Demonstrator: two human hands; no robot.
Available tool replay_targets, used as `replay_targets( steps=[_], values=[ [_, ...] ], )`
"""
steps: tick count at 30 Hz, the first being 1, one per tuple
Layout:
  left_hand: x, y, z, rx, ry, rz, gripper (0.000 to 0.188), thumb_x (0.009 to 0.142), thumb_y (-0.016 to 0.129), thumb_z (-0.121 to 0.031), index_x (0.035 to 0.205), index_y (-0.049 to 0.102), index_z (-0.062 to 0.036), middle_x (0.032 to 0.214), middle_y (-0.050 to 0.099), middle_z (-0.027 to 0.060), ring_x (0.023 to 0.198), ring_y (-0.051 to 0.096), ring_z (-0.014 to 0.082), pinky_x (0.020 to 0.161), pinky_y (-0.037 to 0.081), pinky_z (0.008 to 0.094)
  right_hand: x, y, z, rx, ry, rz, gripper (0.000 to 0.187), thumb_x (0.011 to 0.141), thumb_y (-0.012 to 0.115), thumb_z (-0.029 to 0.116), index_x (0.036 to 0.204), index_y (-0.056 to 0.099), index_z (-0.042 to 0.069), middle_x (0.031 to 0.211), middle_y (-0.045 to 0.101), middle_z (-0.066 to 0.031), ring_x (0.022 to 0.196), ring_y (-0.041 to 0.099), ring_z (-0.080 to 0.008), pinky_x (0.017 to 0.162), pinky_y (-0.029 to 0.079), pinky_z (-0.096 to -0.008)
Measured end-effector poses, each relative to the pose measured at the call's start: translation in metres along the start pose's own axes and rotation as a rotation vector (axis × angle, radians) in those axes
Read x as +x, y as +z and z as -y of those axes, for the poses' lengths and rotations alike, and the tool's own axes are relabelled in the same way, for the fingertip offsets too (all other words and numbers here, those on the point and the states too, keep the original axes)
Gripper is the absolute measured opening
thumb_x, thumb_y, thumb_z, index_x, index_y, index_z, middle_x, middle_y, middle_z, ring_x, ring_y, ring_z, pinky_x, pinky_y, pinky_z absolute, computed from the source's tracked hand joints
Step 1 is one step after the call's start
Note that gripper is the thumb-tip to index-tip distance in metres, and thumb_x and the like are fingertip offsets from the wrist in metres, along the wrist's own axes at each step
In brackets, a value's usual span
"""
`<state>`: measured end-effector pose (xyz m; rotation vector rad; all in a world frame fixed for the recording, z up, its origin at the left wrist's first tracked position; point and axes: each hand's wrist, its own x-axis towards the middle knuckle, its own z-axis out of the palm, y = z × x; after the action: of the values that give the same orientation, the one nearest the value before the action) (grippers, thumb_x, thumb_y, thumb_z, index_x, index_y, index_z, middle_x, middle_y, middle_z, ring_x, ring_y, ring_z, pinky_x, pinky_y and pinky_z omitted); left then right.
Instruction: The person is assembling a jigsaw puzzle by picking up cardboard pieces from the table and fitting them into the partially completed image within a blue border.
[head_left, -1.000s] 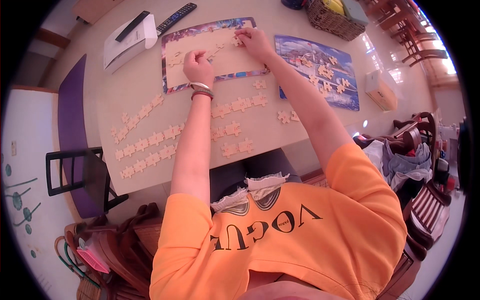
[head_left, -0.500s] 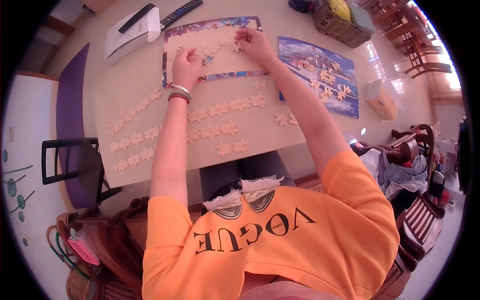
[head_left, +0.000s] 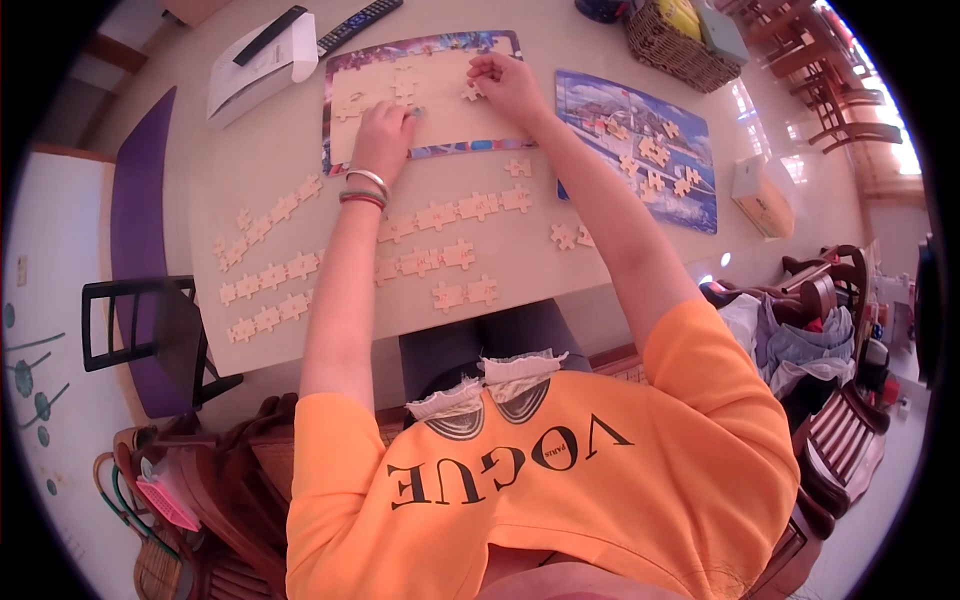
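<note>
A shallow jigsaw tray (head_left: 450,151) with a colourful printed border lies on the table before me, its plain inner base showing. My left hand (head_left: 385,135) is over its left half, fingers curled down at a small bluish jigsaw piece (head_left: 418,111) that partly shows by the fingertips. Just beyond it, wooden pieces (head_left: 404,82) stand in a short column, and others (head_left: 349,106) lie to its left. My right hand (head_left: 503,84) is over the tray's right side, its fingers bent and closed on a pale jigsaw piece (head_left: 471,93).
Face-down jigsaw pieces (head_left: 435,217) lie in rows nearer me. On the right, a blue picture puzzle (head_left: 690,215) has loose pieces on it. A white box (head_left: 255,85), remote control (head_left: 360,25), wicker basket (head_left: 680,55) and small yellow box (head_left: 763,200) stand around. A black chair (head_left: 160,320) is at left.
My left hand has moved slightly right and lowered to the tray. The slanting line of pieces beside it is gone, and a short upright column shows there. My right hand stays nearly still.
</note>
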<state>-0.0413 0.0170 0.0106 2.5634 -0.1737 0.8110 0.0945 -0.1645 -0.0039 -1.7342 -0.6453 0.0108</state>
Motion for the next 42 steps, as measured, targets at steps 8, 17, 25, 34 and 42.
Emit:
replay_targets(
  steps=[8, 17, 25, 34, 42],
  values=[
    [0.005, -0.008, 0.002, -0.333, -0.486, -0.069, 0.015, 0.083, 0.058, -0.013, 0.09, 0.063, -0.0014, 0.072, 0.063, 0.0104, 0.064, 0.06, 0.0181, 0.061, 0.046, 0.0281, -0.005, 0.002, 0.009, -0.043, -0.014, 0.011, 0.023, 0.076, 0.056, 0.002, 0.098, 0.06, -0.001, 0.085, 0.067, -0.0102, 0.076, 0.065, -0.017, 0.071, 0.051, -0.0268],
    [0.006, -0.011, 0.001, -0.35, -0.528, -0.044, 0.015, 0.082, 0.06, -0.014, 0.091, 0.065, -0.0017, 0.07, 0.064, 0.0072, 0.063, 0.059, 0.0127, 0.06, 0.046, 0.0251, -0.012, 0.008, 0.018, -0.202, -0.139, 0.05, 0.022, 0.074, 0.059, 0.008, 0.094, 0.063, 0.001, 0.085, 0.066, -0.0097, 0.078, 0.064, -0.0213, 0.072, 0.051, -0.0302],
    [0.002, -0.008, 0.001, -0.48, -0.526, 0.041, 0.015, 0.083, 0.059, -0.012, 0.094, 0.065, -0.0038, 0.076, 0.065, 0.0072, 0.066, 0.06, 0.013, 0.063, 0.047, 0.0248, -0.026, 0.053, 0.066, -0.303, -0.119, 0.274, 0.03, 0.075, 0.064, 0.025, 0.095, 0.065, 0.003, 0.088, 0.065, -0.0139, 0.086, 0.06, -0.0293, 0.077, 0.047, -0.0368],
    [0.004, -0.004, -0.001, -0.401, -0.497, 0.032, 0.016, 0.084, 0.058, -0.013, 0.095, 0.066, -0.0071, 0.077, 0.065, 0.0075, 0.068, 0.061, 0.015, 0.063, 0.047, 0.0259, 0.029, -0.023, 0.013, -0.923, -0.083, -0.059, 0.024, 0.074, 0.061, 0.019, 0.093, 0.065, 0.005, 0.1, 0.059, -0.0134, 0.099, 0.053, -0.0292, 0.086, 0.043, -0.0386],
    [0.002, -0.008, -0.005, -0.362, -0.5, 0.033, 0.015, 0.083, 0.057, -0.013, 0.094, 0.066, -0.0082, 0.078, 0.066, 0.0078, 0.068, 0.062, 0.0158, 0.062, 0.047, 0.0263, 0.042, -0.038, 0.019, -1.042, -0.088, 0.256, 0.019, 0.076, 0.057, 0.015, 0.09, 0.063, 0.005, 0.104, 0.058, -0.013, 0.103, 0.052, -0.0286, 0.085, 0.044, -0.0405]
  ],
)
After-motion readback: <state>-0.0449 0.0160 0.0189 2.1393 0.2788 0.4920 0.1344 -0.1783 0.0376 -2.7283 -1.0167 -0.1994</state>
